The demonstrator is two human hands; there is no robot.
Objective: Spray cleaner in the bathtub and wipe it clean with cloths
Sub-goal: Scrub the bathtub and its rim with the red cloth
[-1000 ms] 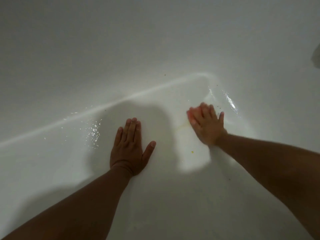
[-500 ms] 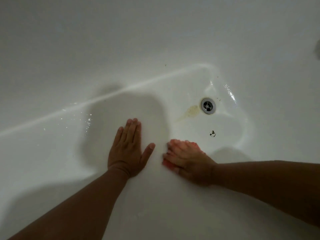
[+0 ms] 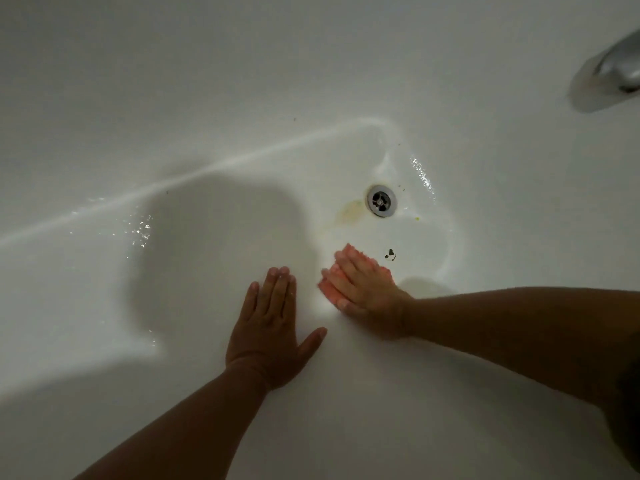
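Observation:
I look down into a white bathtub [image 3: 207,98]. My left hand [image 3: 270,327] lies flat on the tub floor, fingers straight and together, thumb spread. Just to its right, my right hand [image 3: 363,289] presses a pink cloth [image 3: 327,291] against the floor with straight fingers; only the cloth's edge shows past the fingers. Beyond the right hand are the round metal drain [image 3: 381,200], a yellowish stain [image 3: 349,211] to the drain's left, and a small dark bit of debris [image 3: 390,254] near the fingertips.
A metal faucet spout [image 3: 620,67] juts in at the upper right. Water droplets [image 3: 142,230] glisten on the floor at the left, below the tub's sloping far wall. My head's shadow falls over the middle of the floor.
My right hand swept the pink cloth from over the drain back toward me, uncovering drain and stain, then edged slightly toward the drain again. My left hand stayed planted.

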